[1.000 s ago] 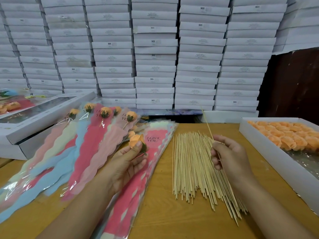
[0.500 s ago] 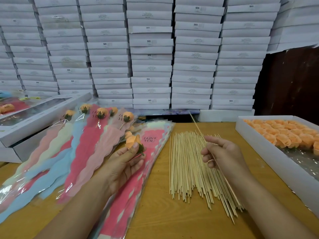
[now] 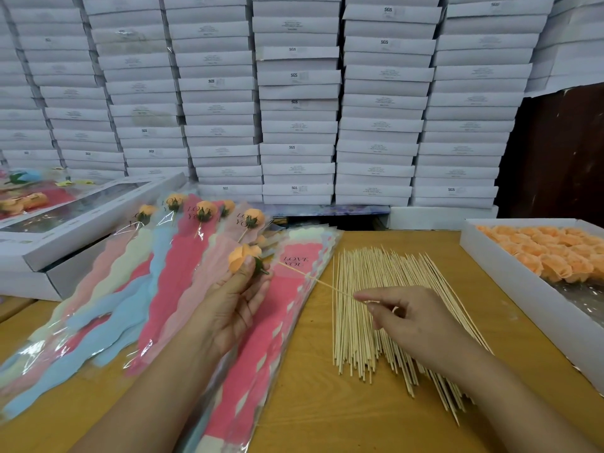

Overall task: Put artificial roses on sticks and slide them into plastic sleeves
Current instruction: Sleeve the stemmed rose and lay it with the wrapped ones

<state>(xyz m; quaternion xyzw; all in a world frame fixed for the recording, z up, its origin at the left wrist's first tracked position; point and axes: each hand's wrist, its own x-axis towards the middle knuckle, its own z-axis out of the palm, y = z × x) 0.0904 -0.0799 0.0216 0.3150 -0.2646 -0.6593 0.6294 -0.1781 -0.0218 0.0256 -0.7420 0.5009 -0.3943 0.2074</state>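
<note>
Swung from upright toward nine o'clock, the stick (image 3: pixel 315 281) pinched in the right hand (image 3: pixel 405 317) meets the rose (image 3: pixel 243 258) gripped by the left hand (image 3: pixel 233 302), aligned for insertion.

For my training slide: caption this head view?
Left hand holds an orange rose while right hand guides a stick into it.

L hand (image 3: pixel 233 300) grips orange rose (image 3: pixel 243 257) over sleeve stack (image 3: pixel 261 338); R hand (image 3: pixel 413 317) pinches stick (image 3: pixel 313 280), tip at rose base; stick pile (image 3: pixel 369 322) on surface (image 3: pixel 320 413); rose box (image 3: pixel 510 276) at right.
</note>
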